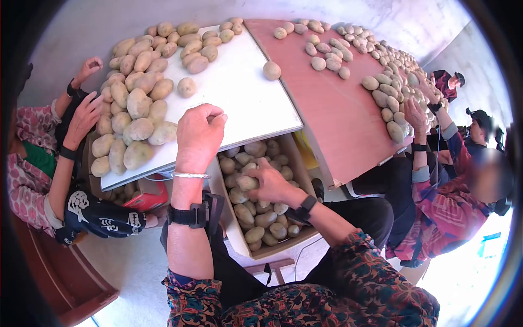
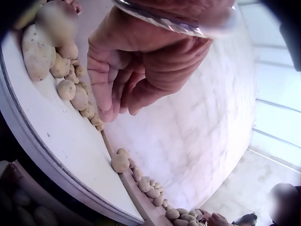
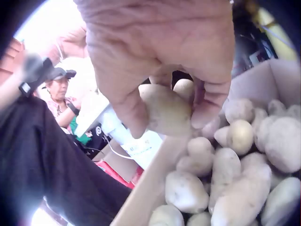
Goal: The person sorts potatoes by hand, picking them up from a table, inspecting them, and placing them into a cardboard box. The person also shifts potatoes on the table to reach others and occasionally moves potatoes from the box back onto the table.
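- Right hand [image 1: 269, 184]: grips one potato [image 3: 164, 109] over the cardboard box [image 1: 233, 229].
- Left hand [image 1: 199, 133]: fingers curled, empty, above white board [image 1: 245, 98].
- No legible writing.

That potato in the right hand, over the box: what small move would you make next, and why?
Probably lift the potato out and up toward the white board. The right hand already grips it above the box of potatoes, and the left hand rests curled and unladen on that board beside the sorted pile.

My sleeves [image 1: 376, 283] are a dark floral print. Black camera straps circle both wrists, and a thin silver bangle [image 1: 189, 175] sits at twelve o'clock of the left strap [image 1: 188, 215].
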The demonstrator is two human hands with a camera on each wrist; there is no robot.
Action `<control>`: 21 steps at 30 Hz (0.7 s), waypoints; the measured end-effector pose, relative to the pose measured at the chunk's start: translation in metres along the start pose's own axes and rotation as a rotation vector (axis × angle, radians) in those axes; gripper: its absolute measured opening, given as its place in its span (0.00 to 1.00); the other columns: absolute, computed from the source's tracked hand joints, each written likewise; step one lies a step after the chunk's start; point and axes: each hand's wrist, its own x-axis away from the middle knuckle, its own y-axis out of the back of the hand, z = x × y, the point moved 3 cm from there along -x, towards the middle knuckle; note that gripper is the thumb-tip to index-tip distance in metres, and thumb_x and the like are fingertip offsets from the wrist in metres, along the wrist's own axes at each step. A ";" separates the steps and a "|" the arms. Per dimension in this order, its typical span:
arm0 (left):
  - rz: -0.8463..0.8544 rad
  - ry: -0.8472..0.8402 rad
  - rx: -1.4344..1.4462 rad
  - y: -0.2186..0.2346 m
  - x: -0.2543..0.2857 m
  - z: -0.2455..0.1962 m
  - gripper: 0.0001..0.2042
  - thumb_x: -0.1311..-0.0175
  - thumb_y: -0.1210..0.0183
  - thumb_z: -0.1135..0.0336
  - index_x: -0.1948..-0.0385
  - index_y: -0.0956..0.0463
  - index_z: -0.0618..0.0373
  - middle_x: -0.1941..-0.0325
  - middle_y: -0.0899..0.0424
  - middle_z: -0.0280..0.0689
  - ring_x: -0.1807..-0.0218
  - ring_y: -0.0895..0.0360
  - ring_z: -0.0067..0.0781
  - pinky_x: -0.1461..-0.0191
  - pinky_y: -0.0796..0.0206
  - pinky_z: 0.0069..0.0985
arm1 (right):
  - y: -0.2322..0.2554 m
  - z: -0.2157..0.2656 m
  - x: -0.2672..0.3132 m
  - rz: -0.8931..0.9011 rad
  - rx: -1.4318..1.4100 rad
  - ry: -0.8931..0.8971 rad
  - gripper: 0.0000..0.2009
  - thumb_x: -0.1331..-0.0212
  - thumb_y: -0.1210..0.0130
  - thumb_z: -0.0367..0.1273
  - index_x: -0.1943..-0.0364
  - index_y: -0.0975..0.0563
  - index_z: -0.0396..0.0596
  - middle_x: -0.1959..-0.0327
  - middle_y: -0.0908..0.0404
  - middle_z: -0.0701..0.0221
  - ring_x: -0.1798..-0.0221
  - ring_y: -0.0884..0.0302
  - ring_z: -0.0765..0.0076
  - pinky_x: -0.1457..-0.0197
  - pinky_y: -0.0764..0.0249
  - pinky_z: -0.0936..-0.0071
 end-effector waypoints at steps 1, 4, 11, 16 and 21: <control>-0.003 -0.002 0.004 0.000 0.001 0.000 0.10 0.43 0.40 0.70 0.65 0.18 0.68 0.73 0.15 0.40 0.73 0.19 0.24 0.66 0.28 0.23 | 0.012 0.009 0.008 0.007 -0.042 0.101 0.26 0.61 0.29 0.40 0.51 0.19 0.53 0.48 0.31 0.54 0.40 0.30 0.49 0.37 0.29 0.59; -0.017 -0.015 0.016 0.002 0.001 -0.001 0.10 0.43 0.40 0.70 0.65 0.18 0.68 0.74 0.15 0.40 0.73 0.19 0.25 0.66 0.28 0.23 | 0.061 0.029 0.014 -0.089 -0.202 0.234 0.28 0.61 0.27 0.37 0.49 0.19 0.52 0.45 0.30 0.59 0.38 0.31 0.53 0.33 0.34 0.61; 0.015 0.074 0.038 0.001 0.006 -0.010 0.10 0.43 0.39 0.69 0.65 0.18 0.67 0.73 0.15 0.41 0.72 0.18 0.26 0.64 0.27 0.25 | 0.138 0.030 -0.067 -0.534 -0.283 0.187 0.24 0.57 0.28 0.36 0.52 0.18 0.50 0.46 0.28 0.61 0.42 0.28 0.59 0.37 0.30 0.64; -0.001 0.059 -0.006 0.003 0.004 -0.009 0.10 0.43 0.39 0.69 0.64 0.18 0.67 0.73 0.15 0.42 0.72 0.18 0.27 0.63 0.27 0.26 | 0.147 0.017 -0.129 -0.475 -0.667 -0.008 0.19 0.53 0.29 0.35 0.58 0.20 0.40 0.62 0.19 0.69 0.60 0.19 0.70 0.57 0.21 0.73; 0.038 0.070 -0.022 0.007 0.001 -0.010 0.11 0.42 0.39 0.68 0.63 0.18 0.67 0.73 0.15 0.43 0.72 0.18 0.27 0.65 0.27 0.26 | 0.146 0.011 -0.167 -0.452 -0.852 0.022 0.18 0.49 0.31 0.34 0.56 0.22 0.40 0.62 0.18 0.68 0.59 0.20 0.73 0.60 0.21 0.74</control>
